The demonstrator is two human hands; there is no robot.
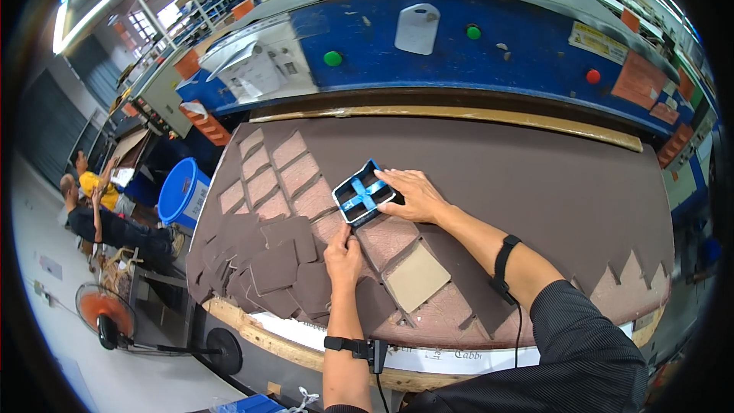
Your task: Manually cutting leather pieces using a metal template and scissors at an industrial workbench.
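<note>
A blue, four-sided cutting die (pixel 364 193) with a cross brace inside its frame rests on a brown sheet of material (pixel 535 176), beside the cut-out openings. My right hand (pixel 413 195) grips its right side, fingers over the far corner and thumb at the near edge. At the die's near corner, my left hand (pixel 343 258) holds the frame with its fingertips. Diamond-shaped openings left of the die show a pinkish surface underneath. Loose brown cut pieces (pixel 274 268) lie heaped at the front left. A beige diamond piece (pixel 418 277) lies near my left hand.
Behind the sheet stands a blue machine (pixel 367 50) with green and red buttons and a wooden strip (pixel 459 112) below. To the left are a blue bin (pixel 182 191), an orange fan (pixel 107 310) and two other people (pixel 99 199). Black cables hang from my wrist bands.
</note>
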